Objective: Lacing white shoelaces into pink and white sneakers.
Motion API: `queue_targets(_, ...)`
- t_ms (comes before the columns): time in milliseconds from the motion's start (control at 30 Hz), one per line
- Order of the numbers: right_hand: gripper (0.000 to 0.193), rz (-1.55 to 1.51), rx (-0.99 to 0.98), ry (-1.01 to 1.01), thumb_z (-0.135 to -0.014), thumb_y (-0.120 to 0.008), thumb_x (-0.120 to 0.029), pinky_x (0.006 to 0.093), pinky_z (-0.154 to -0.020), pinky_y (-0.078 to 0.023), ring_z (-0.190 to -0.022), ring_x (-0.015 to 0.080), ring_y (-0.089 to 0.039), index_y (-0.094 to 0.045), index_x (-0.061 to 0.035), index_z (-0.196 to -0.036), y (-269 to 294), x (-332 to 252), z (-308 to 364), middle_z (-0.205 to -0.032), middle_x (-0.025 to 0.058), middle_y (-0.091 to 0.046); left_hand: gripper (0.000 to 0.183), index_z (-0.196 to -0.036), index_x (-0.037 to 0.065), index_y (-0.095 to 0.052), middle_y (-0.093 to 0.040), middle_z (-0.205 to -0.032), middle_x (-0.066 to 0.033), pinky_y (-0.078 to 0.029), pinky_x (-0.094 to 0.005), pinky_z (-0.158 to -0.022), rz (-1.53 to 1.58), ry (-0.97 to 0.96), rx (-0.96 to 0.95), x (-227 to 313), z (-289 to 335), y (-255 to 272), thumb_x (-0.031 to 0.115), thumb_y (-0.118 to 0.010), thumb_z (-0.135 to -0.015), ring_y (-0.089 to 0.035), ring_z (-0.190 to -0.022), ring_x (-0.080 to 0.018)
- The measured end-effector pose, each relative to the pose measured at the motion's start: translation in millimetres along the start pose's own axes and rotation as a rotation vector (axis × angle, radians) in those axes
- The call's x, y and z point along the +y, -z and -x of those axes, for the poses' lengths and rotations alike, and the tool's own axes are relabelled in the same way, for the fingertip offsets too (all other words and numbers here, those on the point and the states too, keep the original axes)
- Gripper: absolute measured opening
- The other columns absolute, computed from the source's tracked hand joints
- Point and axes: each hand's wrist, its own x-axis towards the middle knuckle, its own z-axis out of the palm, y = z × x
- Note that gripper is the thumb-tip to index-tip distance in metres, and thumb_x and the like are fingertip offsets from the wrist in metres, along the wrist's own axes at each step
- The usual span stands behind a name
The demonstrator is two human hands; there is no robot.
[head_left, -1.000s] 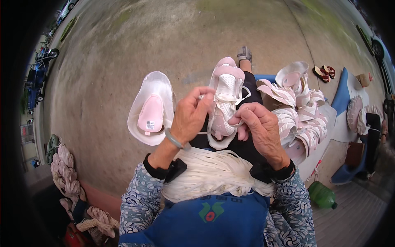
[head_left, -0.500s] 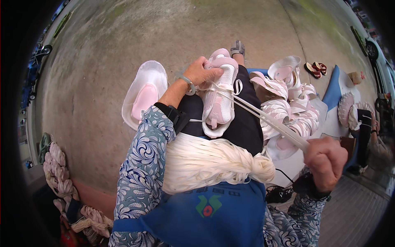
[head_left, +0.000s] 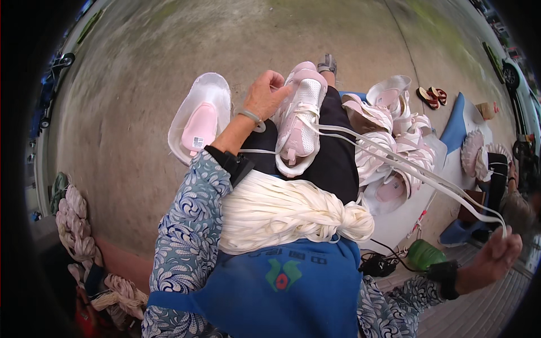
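Observation:
A pink and white shoe upper lies on my lap, toe pointing away from me. My left hand is at its left side near the toe, fingers loosely curved and slightly apart, holding nothing. Out to the far right, my right hand pinches the ends of the white shoelace. Two slightly slack strands of it run from the upper's eyelets to those fingers. A thick bundle of cream laces lies across my lap, between the shoe and my blue apron.
To the left rests a white shoe piece with a pink insole. Several pink and white uppers are heaped at the right. Beyond them are sandals; nearer, a green bottle. Pink lace bundles hang at lower left. Another person sits far right.
My right hand has moved outward to the right, drawing the lace strands longer. My left hand has let go of the shoe's top and shifted slightly left.

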Motion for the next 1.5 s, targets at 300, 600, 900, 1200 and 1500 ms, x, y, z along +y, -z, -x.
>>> queue_targets(300,0.012,0.227,-0.553,-0.454,-0.09,-0.059,-0.013,0.0218,-0.053,-0.04,-0.063,0.0059,-0.055,-0.063,-0.0013,-0.088,-183.9,128.9,31.7,-0.076,0.0029,-0.062,0.016,-0.091,0.001,-0.065,-0.06,-0.082,-0.0071,-0.047,-0.027,-0.064,-0.103,-0.187,-0.237,20.7,43.9,7.0,0.015,-0.067,-0.083,-0.056,-0.069,-0.0141)
queue_targets(600,0.024,0.527,-0.912,-0.384,-0.08,-0.069,-0.019,0.0418,-0.06,-0.049,-0.067,0.0334,-0.064,-0.062,-0.0021,-0.095,-243.3,189.0,37.6,-0.074,0.0164,-0.063,0.011,-0.089,0.0,-0.057,-0.058,-0.083,-0.0142,-0.045,-0.0352,-0.069,-0.091,-0.349,-0.273,11.2,33.3,1.7,0.011,-0.055,-0.088,-0.056,-0.074,-0.0271)
queue_targets(900,0.022,0.737,-0.914,-0.049,-0.08,-0.068,-0.016,0.0411,-0.059,-0.049,-0.072,0.0332,-0.063,-0.056,-0.0033,-0.093,-260.8,199.1,58.2,-0.086,0.014,-0.059,0.012,-0.094,0.002,-0.053,-0.056,-0.08,-0.0104,-0.047,-0.0331,-0.063,-0.283,-0.132,-0.302,-6.8,28.4,2.5,0.013,-0.05,-0.091,-0.057,-0.07,-0.0189)
queue_targets(1200,0.016,0.459,-0.987,-0.119,-0.085,-0.062,-0.016,0.0425,-0.059,-0.049,-0.07,0.0342,-0.064,-0.056,-0.0019,-0.089,-253.3,196.7,62.9,-0.079,0.0167,-0.061,0.018,-0.09,0.005,-0.053,-0.053,-0.064,-0.0004,-0.039,-0.0236,-0.041,0.029,0.17,-0.414,16.0,27.2,5.0,0.022,-0.057,-0.093,-0.049,-0.051,-0.0072)
queue_targets(1500,0.017,0.639,-0.725,0.014,-0.079,-0.065,-0.01,0.0405,-0.059,-0.051,-0.072,0.0339,-0.063,-0.055,-0.0041,-0.092,-268.1,228.1,45.3,-0.086,0.014,-0.06,0.019,-0.086,-0.001,-0.055,-0.06,-0.082,-0.0187,-0.047,-0.0383,-0.07,0.122,0.122,-0.398,23.5,32.2,5.9,0.018,-0.058,-0.086,-0.058,-0.073,-0.0307)
